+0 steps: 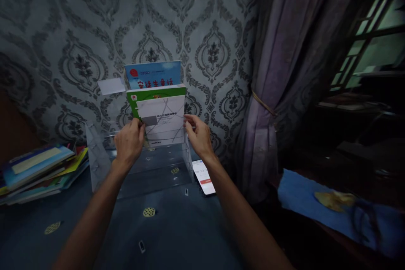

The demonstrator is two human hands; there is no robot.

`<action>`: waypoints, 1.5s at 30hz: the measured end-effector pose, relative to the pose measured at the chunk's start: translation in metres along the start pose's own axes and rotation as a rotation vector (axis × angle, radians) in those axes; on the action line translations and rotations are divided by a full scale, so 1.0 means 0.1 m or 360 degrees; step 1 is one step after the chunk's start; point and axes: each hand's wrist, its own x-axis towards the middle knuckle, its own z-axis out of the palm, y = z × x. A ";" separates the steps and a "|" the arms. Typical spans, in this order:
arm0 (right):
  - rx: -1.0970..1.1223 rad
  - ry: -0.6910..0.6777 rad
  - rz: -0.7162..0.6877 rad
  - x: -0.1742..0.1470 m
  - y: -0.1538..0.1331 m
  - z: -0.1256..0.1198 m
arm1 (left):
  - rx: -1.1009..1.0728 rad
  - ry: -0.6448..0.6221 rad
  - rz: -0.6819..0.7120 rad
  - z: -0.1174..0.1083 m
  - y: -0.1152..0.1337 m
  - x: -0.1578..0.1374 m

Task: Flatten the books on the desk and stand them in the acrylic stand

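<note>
Wallpaper [152, 29] backs the table [177, 236] and clear rack [96, 152], a pile [41, 173] lies unracked at left, the blue book [153, 75] seems already placed, and the green book [164, 120] is upright before it, unreleased, edges pinched by my left hand [129, 141] and right hand [200, 137].

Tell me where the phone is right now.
In the head view, the phone lies below centre on the table, just right of the clear rack, beside the right forearm.

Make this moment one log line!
left hand: gripping green-and-white paper book, left edge; right hand: at its right edge; clear plastic rack: below; blue rectangular book: behind
</note>
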 end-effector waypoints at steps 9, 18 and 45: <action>-0.0052 0.0040 0.0035 -0.02 0.07 0.05 | -0.0402 0.0174 -0.0075 0.10 -0.04 0.02; -0.0097 0.0054 0.0107 -0.04 0.05 0.09 | -0.0486 0.0112 -0.0120 0.09 -0.02 0.08; -0.0056 0.0069 0.0115 -0.01 0.05 0.09 | -0.0098 -0.0131 -0.0067 -0.06 -0.44 -0.23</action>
